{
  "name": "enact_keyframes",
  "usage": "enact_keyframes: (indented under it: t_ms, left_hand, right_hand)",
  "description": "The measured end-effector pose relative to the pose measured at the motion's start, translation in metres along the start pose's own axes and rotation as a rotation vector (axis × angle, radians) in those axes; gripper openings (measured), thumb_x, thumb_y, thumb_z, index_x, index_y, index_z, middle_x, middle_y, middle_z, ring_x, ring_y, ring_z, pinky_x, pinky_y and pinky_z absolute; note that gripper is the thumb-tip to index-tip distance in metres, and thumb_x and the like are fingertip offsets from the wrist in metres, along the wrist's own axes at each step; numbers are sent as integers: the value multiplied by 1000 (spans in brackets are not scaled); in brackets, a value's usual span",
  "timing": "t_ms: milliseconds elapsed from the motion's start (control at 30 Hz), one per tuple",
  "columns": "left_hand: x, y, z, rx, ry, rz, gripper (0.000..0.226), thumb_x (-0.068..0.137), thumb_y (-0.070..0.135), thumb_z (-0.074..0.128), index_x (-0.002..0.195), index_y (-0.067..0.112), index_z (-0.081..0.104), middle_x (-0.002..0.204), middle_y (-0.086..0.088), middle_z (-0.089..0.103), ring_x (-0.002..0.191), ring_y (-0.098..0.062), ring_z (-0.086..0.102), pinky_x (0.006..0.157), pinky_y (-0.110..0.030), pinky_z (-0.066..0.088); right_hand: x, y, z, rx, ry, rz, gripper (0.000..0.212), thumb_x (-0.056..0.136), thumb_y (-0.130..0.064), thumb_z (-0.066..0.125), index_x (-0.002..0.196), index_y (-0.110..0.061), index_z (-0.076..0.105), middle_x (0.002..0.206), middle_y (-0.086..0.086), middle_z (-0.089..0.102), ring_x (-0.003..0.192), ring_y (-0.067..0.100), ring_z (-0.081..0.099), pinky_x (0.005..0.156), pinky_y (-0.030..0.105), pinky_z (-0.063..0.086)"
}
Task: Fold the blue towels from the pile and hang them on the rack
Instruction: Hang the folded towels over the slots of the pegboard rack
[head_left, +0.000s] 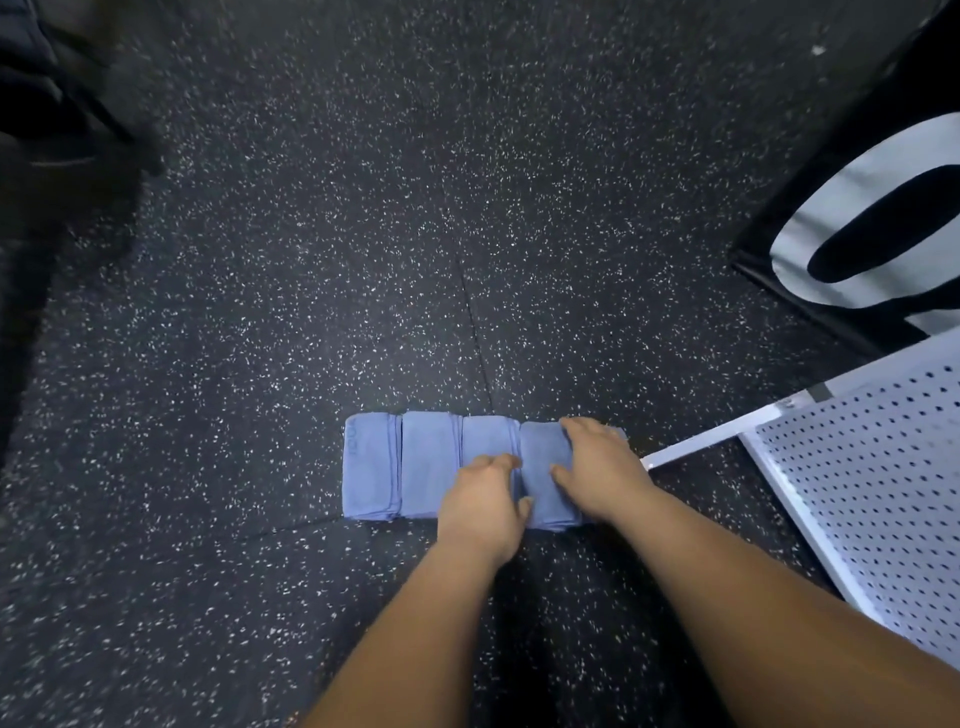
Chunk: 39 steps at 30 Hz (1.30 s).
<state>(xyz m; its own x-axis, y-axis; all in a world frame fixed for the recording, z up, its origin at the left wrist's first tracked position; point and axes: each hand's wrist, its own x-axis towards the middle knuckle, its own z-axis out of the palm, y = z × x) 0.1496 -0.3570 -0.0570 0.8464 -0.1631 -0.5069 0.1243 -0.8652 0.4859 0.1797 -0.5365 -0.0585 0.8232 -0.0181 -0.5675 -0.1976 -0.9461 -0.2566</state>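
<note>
Several folded blue towels (415, 465) lie side by side in a row on the dark speckled floor. My left hand (485, 504) rests on the third towel from the left, its fingertips curled down at the seam beside the rightmost towel (543, 478). My right hand (597, 467) lies over the right side of that rightmost towel, fingers bent over its far edge and thumb pressing on its top. Whether either hand grips the cloth is unclear.
A white perforated metal panel with a white frame bar (857, 493) stands close on the right, its bar end almost at the towels. A black and white bag (872, 228) stands at the far right. Dark shapes (52, 104) fill the upper left corner.
</note>
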Motion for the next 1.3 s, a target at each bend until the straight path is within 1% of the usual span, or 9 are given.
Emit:
enact_keyframes:
  t_ms: [233,333,467,600,800,967,1067,1200,1300]
  left_hand:
    - [3,-7,20,18,5,40,38,96,32,68,133,28,60,133,2,55,127,-25,55,102,-38,51]
    - [2,-7,22,20,-1,47,35,97,31,67,131,27,59,134,4,54,126,-24,54,99,-41,53]
    - [0,-8,20,8,6,50,35,97,28,66,131,26,60,136,4,54,126,-23,55,101,-39,52]
    - [-2,-3,17,-18,0,29,41,97,29,65,138,28,58,140,4,51,129,-23,54,104,-38,51]
    - [-11,14,13,-62,14,17,18,96,31,66,110,27,55,118,3,48,110,-25,56,91,-43,54]
    - [-29,32,2,-143,59,89,17,94,36,67,99,33,50,108,7,53,103,-19,55,88,-41,52]
    - [-43,46,-1,-290,49,112,20,87,39,66,93,33,48,95,9,63,89,-16,61,84,-45,55]
    - [-67,63,-16,-393,58,135,16,90,29,70,93,29,55,86,8,68,79,-12,66,79,-43,58]
    - [-86,74,-36,-452,73,176,14,93,21,68,103,29,60,92,8,71,83,-12,68,80,-41,59]
  right_hand:
    - [28,2,14,-121,-12,-55,73,103,-39,57,166,-22,24,167,0,33,148,28,35,120,43,36]
    - [32,1,17,-151,17,-68,66,102,-37,60,161,-20,34,155,2,41,138,28,41,112,42,42]
    - [28,-4,13,-126,32,-52,49,99,-36,66,141,-18,47,139,4,52,128,27,47,103,41,47]
    - [15,-4,2,0,-3,-3,48,95,-34,73,132,-20,46,129,6,62,119,28,58,93,39,50]
    - [-19,-1,-9,227,31,4,53,86,-33,81,127,-25,49,132,0,54,113,20,55,87,32,45]
    - [-58,-3,-28,402,154,39,52,77,-36,87,111,-31,48,119,-1,53,108,20,56,89,33,47]
    - [-84,-7,-45,474,225,74,55,72,-44,90,109,-28,52,115,1,54,101,21,58,87,33,47]
    - [-121,-11,-69,549,266,68,57,72,-49,92,109,-27,54,111,-3,57,99,17,59,77,28,41]
    - [-146,-13,-87,602,275,53,55,77,-44,91,117,-27,57,113,-6,65,103,16,63,81,29,45]
